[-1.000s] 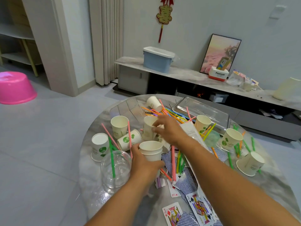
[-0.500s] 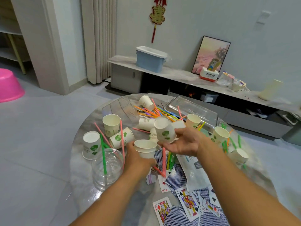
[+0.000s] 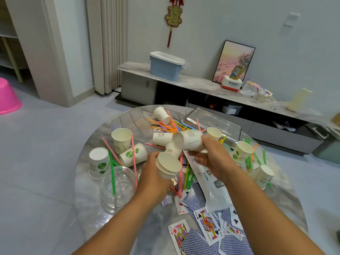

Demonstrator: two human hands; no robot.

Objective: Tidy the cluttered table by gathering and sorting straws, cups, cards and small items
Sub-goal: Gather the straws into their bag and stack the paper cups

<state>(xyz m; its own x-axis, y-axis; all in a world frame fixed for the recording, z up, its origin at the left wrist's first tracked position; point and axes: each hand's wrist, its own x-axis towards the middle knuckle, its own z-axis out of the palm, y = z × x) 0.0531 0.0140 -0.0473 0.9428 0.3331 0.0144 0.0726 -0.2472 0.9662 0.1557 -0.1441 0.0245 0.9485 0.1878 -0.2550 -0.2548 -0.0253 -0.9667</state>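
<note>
The paper cup (image 3: 187, 139) is motion-blurred; pink basin (image 3: 8, 97) cut off at left.

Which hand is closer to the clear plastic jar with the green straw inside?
Left. The left hand, holding stacked paper cups, is just right of the clear plastic jar. The right hand, gripping a sideways paper cup, is farther right.

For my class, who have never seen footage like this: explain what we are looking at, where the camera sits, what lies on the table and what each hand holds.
There is no machine here: a person wears one camera on the head, looking down at two bare arms. The left hand grips a small stack of nested white paper cups. The right hand holds one white paper cup on its side, above the stack. On the round glossy table lie more paper cups, coloured plastic straws, playing cards, a clear plastic cup with a green straw in it and a clear plastic lid.
</note>
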